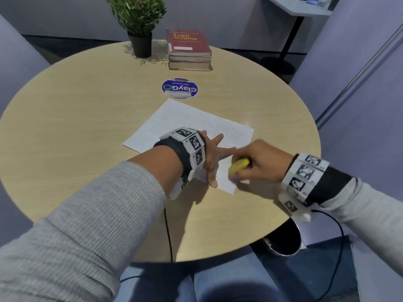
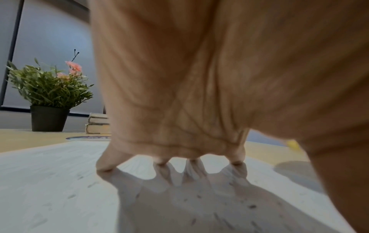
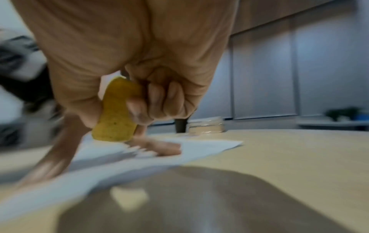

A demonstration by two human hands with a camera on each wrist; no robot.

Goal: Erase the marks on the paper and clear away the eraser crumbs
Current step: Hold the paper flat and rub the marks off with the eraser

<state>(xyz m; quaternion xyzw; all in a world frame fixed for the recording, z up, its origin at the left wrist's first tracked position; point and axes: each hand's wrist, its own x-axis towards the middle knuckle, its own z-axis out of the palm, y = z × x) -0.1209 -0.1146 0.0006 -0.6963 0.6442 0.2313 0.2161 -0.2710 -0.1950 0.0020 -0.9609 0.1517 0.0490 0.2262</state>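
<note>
The paper [image 1: 192, 136] lies near the middle of the round table [image 1: 87, 118], its long axis running from about 11 toward 5 o'clock. The left hand [image 1: 212, 159] presses it flat with fingers spread and straight, fingertips [image 2: 103, 165] on the sheet. The right hand [image 1: 260, 162] grips a yellow eraser [image 1: 238, 166], fingers curled round it, its long axis pointing toward 8 o'clock, lower end at the paper's near corner. Motion blur hides whether the eraser touches the sheet. Dark crumbs [image 2: 252, 206] dot the paper. At 12 o'clock stand a plant [image 1: 139, 25] and stacked books [image 1: 188, 50]; grey panels surround the table.
</note>
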